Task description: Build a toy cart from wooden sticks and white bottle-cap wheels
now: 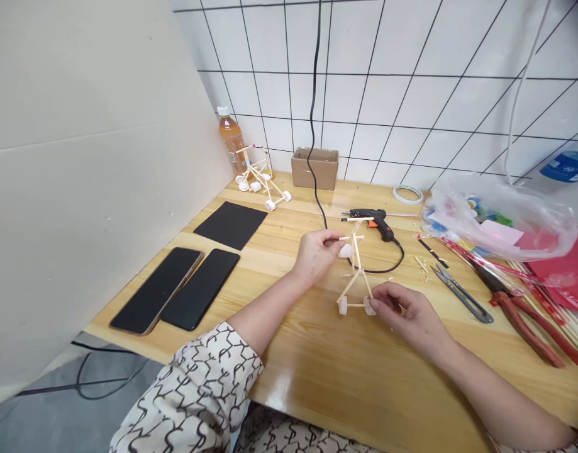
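Note:
A small tricycle model [357, 261] made of pale wooden sticks, with white round wheels, stands on the table in front of me. My left hand [319, 253] pinches the end of a short stick on the model's left side, beside a white wheel. Low on the right, my right hand [406, 311] has its thumb and fingers closed on the model's right rear wheel. A dark strip sits at one end of the model's top crossbar. Behind that bar lies a black glue gun [380, 223] with an orange trigger.
Two phones [201, 289] and a black sheet [231, 225] lie to the left. A second stick tricycle [258, 179] stands near a drink bottle [229, 135]. At the back is a cardboard box [316, 170]. Scissors [461, 292], pliers [519, 308], tape [407, 195] and a plastic bag [496, 214] lie right.

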Motion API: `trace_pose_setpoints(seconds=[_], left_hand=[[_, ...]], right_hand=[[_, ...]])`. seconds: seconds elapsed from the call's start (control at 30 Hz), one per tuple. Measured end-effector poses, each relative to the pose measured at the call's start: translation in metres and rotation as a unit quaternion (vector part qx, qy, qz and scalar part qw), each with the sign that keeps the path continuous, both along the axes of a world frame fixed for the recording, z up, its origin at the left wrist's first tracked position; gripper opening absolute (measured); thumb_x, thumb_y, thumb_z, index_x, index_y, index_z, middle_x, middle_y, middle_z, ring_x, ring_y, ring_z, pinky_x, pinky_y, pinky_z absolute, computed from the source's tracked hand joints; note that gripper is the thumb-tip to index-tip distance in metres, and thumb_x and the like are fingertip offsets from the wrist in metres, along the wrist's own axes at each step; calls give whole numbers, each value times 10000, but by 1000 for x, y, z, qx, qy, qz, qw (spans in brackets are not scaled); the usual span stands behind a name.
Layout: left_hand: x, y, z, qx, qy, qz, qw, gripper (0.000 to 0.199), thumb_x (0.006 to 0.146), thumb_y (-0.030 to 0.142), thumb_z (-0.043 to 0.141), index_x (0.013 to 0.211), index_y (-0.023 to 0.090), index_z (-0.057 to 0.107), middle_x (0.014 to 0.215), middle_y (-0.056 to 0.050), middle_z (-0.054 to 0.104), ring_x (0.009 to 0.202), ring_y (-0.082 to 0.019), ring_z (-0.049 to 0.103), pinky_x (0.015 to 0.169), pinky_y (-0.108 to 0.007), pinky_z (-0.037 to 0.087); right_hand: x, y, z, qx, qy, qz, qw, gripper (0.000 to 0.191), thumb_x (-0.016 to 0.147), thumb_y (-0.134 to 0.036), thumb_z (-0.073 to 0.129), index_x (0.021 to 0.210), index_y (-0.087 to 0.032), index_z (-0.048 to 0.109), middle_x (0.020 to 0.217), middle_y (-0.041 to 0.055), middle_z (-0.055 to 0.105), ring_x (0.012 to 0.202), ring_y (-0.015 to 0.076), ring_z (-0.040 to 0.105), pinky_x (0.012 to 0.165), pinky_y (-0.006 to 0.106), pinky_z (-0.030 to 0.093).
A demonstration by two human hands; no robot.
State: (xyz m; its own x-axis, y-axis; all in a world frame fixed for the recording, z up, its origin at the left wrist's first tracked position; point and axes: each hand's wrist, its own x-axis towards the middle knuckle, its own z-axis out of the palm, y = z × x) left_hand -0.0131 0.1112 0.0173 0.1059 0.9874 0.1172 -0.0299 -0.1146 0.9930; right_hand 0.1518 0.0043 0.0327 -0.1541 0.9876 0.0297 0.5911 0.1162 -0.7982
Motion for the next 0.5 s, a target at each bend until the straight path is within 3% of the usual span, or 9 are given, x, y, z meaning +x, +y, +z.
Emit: trace_pose_setpoints(seconds=[0.33, 0.5], left_hand=[[0, -1, 6, -3, -22, 6, 1000, 114, 660, 150, 628, 740, 124, 704, 608, -6, 654, 552, -98, 565, 577, -211, 468], [-1, 2, 8, -4, -31, 14, 999, 121, 656, 132, 619, 745, 121, 701, 605, -5, 652, 555, -100, 571, 578, -214, 475]], right_hand=[[3, 5, 0, -40, 69, -44, 996, 298, 790, -457, 536, 824, -173, 621, 694, 26, 618, 625, 151, 545, 552, 254, 426], [9, 16, -3, -26, 107, -60, 992, 283, 790, -458, 549, 820, -190, 636, 752, 30, 644, 699, 165, 564, 625, 265, 446]])
